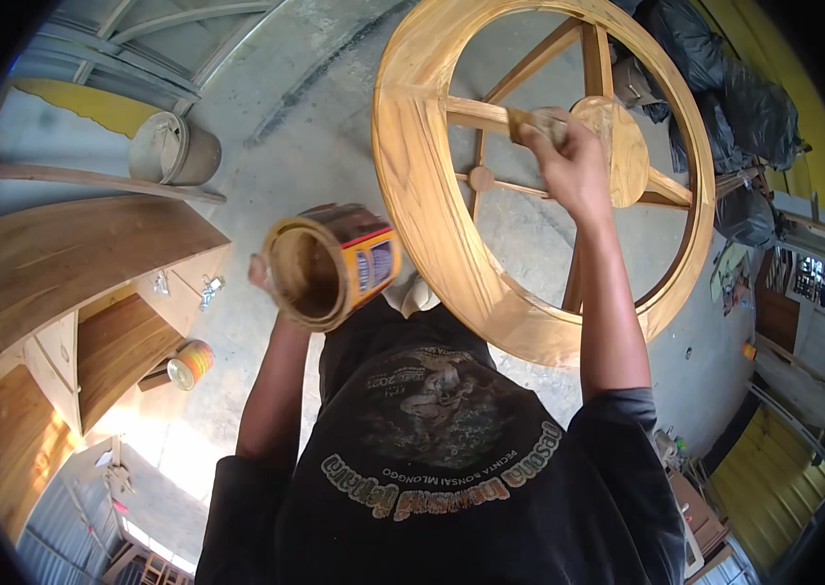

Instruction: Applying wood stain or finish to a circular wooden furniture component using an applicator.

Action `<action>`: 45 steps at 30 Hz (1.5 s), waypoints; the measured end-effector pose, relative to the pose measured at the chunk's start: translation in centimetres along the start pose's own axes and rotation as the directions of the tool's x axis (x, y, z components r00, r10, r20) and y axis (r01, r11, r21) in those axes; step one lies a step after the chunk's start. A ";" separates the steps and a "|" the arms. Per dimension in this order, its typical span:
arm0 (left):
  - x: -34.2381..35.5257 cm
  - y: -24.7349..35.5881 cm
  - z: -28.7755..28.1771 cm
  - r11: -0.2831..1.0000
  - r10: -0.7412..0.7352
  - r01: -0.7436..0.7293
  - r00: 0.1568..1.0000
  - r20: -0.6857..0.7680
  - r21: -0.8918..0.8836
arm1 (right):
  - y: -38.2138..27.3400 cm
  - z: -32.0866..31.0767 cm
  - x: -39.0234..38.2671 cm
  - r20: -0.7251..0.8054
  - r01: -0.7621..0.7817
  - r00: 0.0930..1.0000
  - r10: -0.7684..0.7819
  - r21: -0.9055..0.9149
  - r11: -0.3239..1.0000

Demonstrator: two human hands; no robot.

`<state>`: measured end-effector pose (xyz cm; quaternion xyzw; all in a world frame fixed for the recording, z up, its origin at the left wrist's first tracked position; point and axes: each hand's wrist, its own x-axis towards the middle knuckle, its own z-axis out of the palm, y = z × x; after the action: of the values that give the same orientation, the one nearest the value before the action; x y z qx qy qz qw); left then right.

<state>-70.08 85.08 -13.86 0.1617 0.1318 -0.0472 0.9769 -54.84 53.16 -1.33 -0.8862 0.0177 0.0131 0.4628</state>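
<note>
My left hand (259, 273) is wrapped round an open tin can (369, 255), yellow and red outside and brown-stained inside. The can is tilted, its mouth turned toward me, and most of the hand is hidden behind it. My right hand (576, 175) is closed on a small brownish wad (547, 125), perhaps cloth or sponge. The wad is pressed against a spoke of a round wooden table frame (412, 146). This frame has a wide pale-brown ring, spokes and a round hub (627, 146) close beside my right hand. Below it shows a smaller disc (480, 178) where thin bars cross.
Wooden furniture with open compartments (91, 263) stands at the left, with a grey bucket (173, 148) behind it. Another tin (191, 365) rests near the cabinet. Black plastic bags (758, 112) are piled at the far right, past the frame, on the concrete floor (305, 107).
</note>
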 end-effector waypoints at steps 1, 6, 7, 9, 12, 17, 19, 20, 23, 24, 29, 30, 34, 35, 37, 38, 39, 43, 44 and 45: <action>-1.9 1.7 -1.3 0.997 0.073 -0.069 0.993 0.089 -0.042 | 0.7 -1.4 -1.1 -0.050 -0.058 0.997 0.067 0.172 0.983; -9.2 5.7 -4.8 0.875 0.457 -0.333 0.807 -0.375 0.351 | 6.0 -3.8 -8.6 -0.131 -0.106 0.940 0.314 0.764 0.636; -9.8 6.2 -5.5 0.857 0.486 -0.352 0.794 -0.365 0.375 | 6.1 -3.3 -10.0 -0.132 -0.112 0.922 0.363 0.807 0.579; -10.5 7.1 -6.9 0.863 0.465 -0.322 0.807 -0.364 0.389 | 6.0 -2.0 -12.9 -0.151 -0.116 0.885 0.440 0.844 0.524; -8.4 9.6 -7.8 0.890 0.363 -0.251 0.895 -0.258 0.382 | 4.4 0.1 -16.0 -0.172 -0.088 0.819 0.548 0.905 0.416; 0.0 13.6 -6.3 0.941 0.207 -0.062 0.884 -0.420 0.333 | 0.0 10.2 -17.2 -0.101 -0.263 0.832 0.545 0.794 0.548; 3.3 17.7 -9.3 0.981 -0.112 0.102 0.992 0.054 0.168 | -2.6 14.4 -16.4 0.028 -0.360 0.861 0.508 0.740 0.568; 5.2 17.8 -7.4 0.978 -0.189 0.180 0.978 0.083 0.108 | -4.3 16.2 -15.7 0.016 -0.369 0.864 0.503 0.700 0.611; 10.0 19.9 -3.4 0.936 -0.227 0.212 0.974 0.023 0.282 | -7.6 20.1 -14.6 0.018 -0.344 0.909 0.417 0.597 0.725; 11.3 20.1 -1.6 0.925 -0.254 0.240 0.967 0.010 0.294 | -7.9 20.8 -14.5 0.019 -0.337 0.918 0.396 0.564 0.754; 19.2 21.2 1.8 0.833 -0.553 0.479 0.728 0.405 0.275 | -9.2 21.6 -14.3 -0.078 -0.411 0.849 0.523 0.525 0.746; 19.5 21.6 3.7 0.836 -0.547 0.454 0.732 0.407 0.308 | -9.6 21.7 -13.9 -0.089 -0.413 0.839 0.537 0.537 0.736; 22.1 18.6 5.2 0.800 -0.598 0.508 0.723 0.347 0.319 | -8.1 23.2 -12.4 -0.152 -0.369 0.791 0.593 0.654 0.661; 22.7 18.3 5.8 0.758 -0.653 0.565 0.659 0.373 0.326 | -8.2 23.3 -11.5 -0.164 -0.357 0.785 0.597 0.667 0.653; 23.6 17.5 7.1 0.735 -0.667 0.548 0.691 0.279 0.399 | -8.3 23.1 -9.3 -0.085 -0.423 0.763 0.641 0.684 0.594; 23.9 17.8 8.3 0.705 -0.567 0.422 0.818 0.096 0.571 | -8.9 23.0 -8.4 -0.084 -0.411 0.763 0.641 0.701 0.582; 24.0 17.9 9.6 0.693 -0.558 0.400 0.824 0.096 0.600 | -9.4 22.9 -7.5 -0.103 -0.394 0.771 0.629 0.698 0.598; 27.2 16.1 12.0 0.636 -0.674 0.441 0.716 0.178 0.634 | -9.8 21.3 -5.9 -0.182 -0.345 0.720 0.670 0.744 0.573; 28.4 15.9 12.2 0.621 -0.698 0.445 0.689 0.196 0.646 | -9.8 21.0 -5.8 -0.188 -0.323 0.692 0.697 0.783 0.532; 30.5 16.5 11.5 0.637 -0.761 0.540 0.555 0.337 0.551 | -10.0 21.1 -5.7 -0.212 -0.301 0.672 0.710 0.798 0.522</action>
<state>-35.81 95.32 -6.70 0.2675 -0.1105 -0.4816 0.8273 -60.27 76.32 -4.96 -0.5571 0.4131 -0.0921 0.7145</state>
